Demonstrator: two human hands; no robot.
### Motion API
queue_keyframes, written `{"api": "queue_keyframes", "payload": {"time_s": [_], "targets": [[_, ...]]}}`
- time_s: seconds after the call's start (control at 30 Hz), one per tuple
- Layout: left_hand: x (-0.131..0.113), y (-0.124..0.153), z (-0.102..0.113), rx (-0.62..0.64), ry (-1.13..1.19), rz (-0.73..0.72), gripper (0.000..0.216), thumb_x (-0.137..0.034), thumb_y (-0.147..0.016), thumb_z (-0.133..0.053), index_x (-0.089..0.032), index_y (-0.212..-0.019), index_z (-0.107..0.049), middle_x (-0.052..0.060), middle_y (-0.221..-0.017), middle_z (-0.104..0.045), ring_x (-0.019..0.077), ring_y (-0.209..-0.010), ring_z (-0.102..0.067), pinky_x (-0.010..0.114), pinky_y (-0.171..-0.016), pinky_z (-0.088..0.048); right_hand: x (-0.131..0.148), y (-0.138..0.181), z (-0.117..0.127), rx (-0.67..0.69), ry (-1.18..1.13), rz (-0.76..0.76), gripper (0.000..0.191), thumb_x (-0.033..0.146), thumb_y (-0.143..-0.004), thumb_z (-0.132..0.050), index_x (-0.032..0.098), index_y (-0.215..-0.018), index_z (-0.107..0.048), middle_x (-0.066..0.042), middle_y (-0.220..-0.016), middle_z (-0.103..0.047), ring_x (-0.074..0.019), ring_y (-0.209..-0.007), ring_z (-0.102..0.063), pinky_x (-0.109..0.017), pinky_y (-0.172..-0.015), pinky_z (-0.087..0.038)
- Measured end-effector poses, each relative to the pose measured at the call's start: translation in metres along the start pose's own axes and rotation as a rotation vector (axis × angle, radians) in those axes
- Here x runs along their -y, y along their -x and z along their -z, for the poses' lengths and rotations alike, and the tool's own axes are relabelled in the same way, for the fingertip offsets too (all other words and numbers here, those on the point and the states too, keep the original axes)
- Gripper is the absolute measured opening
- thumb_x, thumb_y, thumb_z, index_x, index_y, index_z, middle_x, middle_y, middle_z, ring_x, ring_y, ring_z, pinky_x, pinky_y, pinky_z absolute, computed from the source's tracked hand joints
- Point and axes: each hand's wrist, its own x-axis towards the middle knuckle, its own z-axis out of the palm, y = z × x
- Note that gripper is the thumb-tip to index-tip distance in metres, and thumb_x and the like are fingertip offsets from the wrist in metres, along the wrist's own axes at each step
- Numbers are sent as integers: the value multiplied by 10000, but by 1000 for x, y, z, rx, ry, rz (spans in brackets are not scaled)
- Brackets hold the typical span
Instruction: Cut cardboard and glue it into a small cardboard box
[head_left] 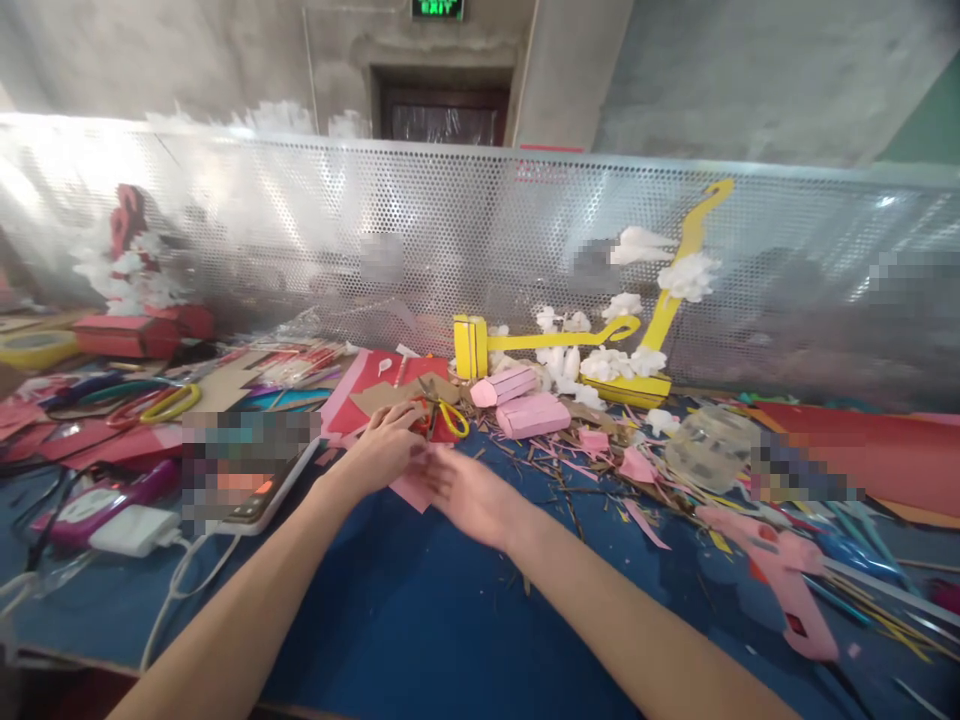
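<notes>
Pink paper piece (pixel 412 490), head view: it lies slightly left of the frame's centre and below mid-height, at the hands, above the bare blue stretch of the desk (pixel 420 620). Relative to the left hand (pixel 386 446), the paper lies below and toward the lower right, its upper part hidden beneath the fingers; relative to the right hand (pixel 474 497), it lies to the left, just beside the fingertips. Of the two, the left hand appears nearer, since it overlaps the paper. The visible portion points toward the bottom of the frame, with a slight slant to the right; its full long axis cannot be told, because the fingers cover the upper end. The left hand is bent at the fingers, and the right reaches leftward with its fingers loosely extended; whether either grips the paper cannot be told at this blur. Yellow-handled scissors (pixel 454 418) lie just above the hands, near two pink blocks (pixel 532 415) to their right. A pink glue gun (pixel 784 565) lies at lower right, well apart.
</notes>
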Motion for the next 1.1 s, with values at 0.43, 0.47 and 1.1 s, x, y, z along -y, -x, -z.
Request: {"api": "queue_keyframes", "payload": {"time_s": [0.43, 0.47, 1.1], "targets": [[-2, 1, -5, -25, 6, 10, 350, -59, -912, -519, -265, -934, -802, 79, -1459, -579, 317, -1401, -443, 525, -1105, -390, 15, -9, 27, -160, 78, 101, 193, 386, -870, -655, 196, -876, -684, -135, -1029, -751, -265, -1099, -699, -422, -946, -563], [-3, 1, -4, -24, 10, 14, 350, -66, -917, -518, -269, -944, -803, 78, -1453, -585, 320, -1397, -445, 530, -1099, -393, 21, -12, 31, -193, 86, 117, 202, 395, -890, -627, 202, -886, -687, -125, -1032, -751, -255, -1106, -694, -415, -956, -555], [-1, -2, -5, 28, 12, 48, 396, -54, -919, -475, -259, -984, -807, 73, -1474, -555, 313, -1416, -415, 534, -1129, -352, 58, 77, 109, -237, 451, 252, 409, 496, -877, -746, 262, -1207, -687, -78, -1352, -676, -238, -1394, -513, -439, -1223, -307]]}}
